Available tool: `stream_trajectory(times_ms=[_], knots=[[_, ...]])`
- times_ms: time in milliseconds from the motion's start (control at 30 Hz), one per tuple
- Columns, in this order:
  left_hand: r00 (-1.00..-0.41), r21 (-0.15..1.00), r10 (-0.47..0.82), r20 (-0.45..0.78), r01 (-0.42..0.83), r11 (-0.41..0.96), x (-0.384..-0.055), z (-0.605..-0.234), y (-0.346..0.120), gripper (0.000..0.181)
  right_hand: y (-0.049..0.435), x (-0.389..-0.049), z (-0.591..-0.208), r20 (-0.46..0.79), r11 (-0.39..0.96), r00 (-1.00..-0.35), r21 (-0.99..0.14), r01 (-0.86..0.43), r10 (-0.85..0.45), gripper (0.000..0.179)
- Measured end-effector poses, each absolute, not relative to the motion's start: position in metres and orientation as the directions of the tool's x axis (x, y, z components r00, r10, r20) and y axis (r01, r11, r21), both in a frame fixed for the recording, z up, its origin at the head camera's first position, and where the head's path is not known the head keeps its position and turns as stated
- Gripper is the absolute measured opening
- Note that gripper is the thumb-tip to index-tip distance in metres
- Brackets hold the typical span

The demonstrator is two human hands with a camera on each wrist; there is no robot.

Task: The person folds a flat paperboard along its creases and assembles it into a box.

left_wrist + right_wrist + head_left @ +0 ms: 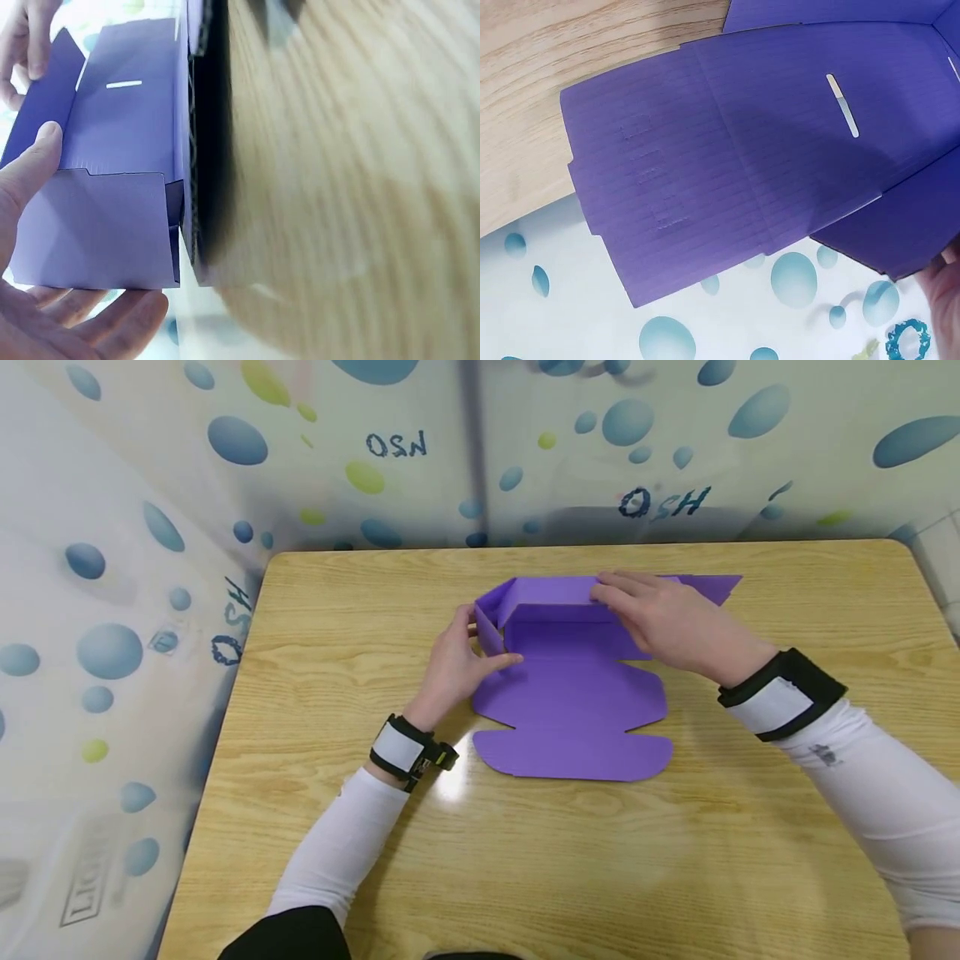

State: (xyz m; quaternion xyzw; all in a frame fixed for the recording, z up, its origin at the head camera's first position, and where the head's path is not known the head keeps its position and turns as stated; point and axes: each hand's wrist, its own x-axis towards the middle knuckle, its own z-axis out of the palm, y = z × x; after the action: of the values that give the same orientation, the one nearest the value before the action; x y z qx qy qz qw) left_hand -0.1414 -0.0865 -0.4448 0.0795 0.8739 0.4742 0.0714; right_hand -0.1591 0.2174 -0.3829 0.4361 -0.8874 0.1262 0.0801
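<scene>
A purple cardboard box [573, 693], partly folded, lies on the table with its rear wall raised and its slotted lid section flat toward the person. At its left end my left hand [453, 664] grips the folded side panel [94, 229], thumb over the upper edge and fingers below in the left wrist view. My right hand [667, 618] holds the rear wall's top flap near its right end, fingertips over the edge. An unfolded end flap [660, 172] sticks out on the right side, partly behind the right hand in the head view. A narrow slot shows in one panel.
The wooden table [337, 693] extends around the box on every side. Behind it and at the left hangs a pale curtain [315, 468] with blue and green spots. Black straps [783, 693] with white patches circle both wrists.
</scene>
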Motion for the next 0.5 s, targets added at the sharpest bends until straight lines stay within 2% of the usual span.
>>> stream_trajectory(times_ms=[333, 500], knots=[[-0.991, 0.774, 0.135, -0.022, 0.069, 0.629, -0.135, -0.442, -0.061, 0.088, 0.215, -0.154, -0.387, 0.257, 0.598, -0.605, -0.114, -0.793, -0.753, 0.043], [-0.985, 0.712, 0.172, 0.015, 0.131, 0.690, -0.135, -0.441, -0.053, 0.095, 0.215, -0.152, -0.388, 0.280, 0.600, -0.604, -0.110, -0.792, -0.746, 0.042]])
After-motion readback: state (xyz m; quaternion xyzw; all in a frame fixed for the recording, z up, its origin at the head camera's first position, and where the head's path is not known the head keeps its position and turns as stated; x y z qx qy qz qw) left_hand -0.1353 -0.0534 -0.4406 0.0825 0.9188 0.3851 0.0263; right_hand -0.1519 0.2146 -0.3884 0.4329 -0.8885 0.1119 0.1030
